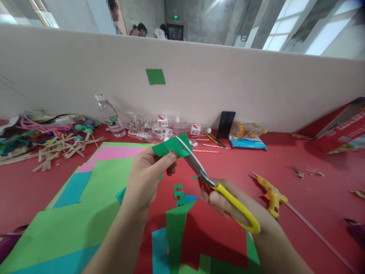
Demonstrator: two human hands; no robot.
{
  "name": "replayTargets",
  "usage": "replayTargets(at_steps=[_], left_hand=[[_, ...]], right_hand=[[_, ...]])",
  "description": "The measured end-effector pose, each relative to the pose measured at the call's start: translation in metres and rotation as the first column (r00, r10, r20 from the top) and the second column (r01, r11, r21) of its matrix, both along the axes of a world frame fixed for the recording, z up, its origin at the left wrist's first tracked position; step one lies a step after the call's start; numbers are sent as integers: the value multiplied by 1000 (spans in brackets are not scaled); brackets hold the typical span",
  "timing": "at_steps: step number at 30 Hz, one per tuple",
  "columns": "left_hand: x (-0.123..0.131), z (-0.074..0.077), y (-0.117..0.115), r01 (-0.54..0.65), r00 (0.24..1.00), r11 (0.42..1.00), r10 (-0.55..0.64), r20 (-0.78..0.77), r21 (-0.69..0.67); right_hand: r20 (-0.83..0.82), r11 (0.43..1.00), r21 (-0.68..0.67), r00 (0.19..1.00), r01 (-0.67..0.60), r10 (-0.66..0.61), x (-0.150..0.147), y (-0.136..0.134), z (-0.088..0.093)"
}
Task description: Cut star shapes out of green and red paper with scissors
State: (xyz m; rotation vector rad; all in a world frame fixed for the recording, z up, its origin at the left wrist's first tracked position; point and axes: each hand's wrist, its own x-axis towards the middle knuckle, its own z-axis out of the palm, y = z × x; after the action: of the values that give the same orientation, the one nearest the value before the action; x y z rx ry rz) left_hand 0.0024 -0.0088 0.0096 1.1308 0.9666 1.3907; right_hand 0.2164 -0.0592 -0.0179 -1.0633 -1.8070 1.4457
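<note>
My left hand [146, 173] pinches a small folded piece of green paper [168, 147] and holds it up above the red table. My right hand [228, 201] grips yellow-handled scissors [212, 184], whose blades point up and left into the green piece. Below the hands lie small green cut scraps [179, 194] and a green paper strip [175, 232].
Green, pink and blue paper sheets [94, 186] cover the table's left. Wooden sticks [57, 150] and craft bits lie far left. Plastic bottles [111, 118], a phone [226, 124] and a snack bag [246, 137] line the partition wall. A yellow glue gun [270, 194] lies to the right, a red box [342, 133] beyond.
</note>
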Motion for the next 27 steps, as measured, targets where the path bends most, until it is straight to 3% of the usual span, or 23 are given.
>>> replayTargets(at_steps=[6,13,27], left_hand=[[-1,-2,-2,107,994,994,-106,32,-14],[4,-6,-3,-16,999,998,18,-34,61],[-2,-4,-4,-38,998,996,42,-49,78]], right_hand=[[18,1000,3,1000,-2,2,5,0,3],[18,999,-49,1000,20,-19,-1,-1,5],[16,992,-69,994,105,-104,-18,-9,2]])
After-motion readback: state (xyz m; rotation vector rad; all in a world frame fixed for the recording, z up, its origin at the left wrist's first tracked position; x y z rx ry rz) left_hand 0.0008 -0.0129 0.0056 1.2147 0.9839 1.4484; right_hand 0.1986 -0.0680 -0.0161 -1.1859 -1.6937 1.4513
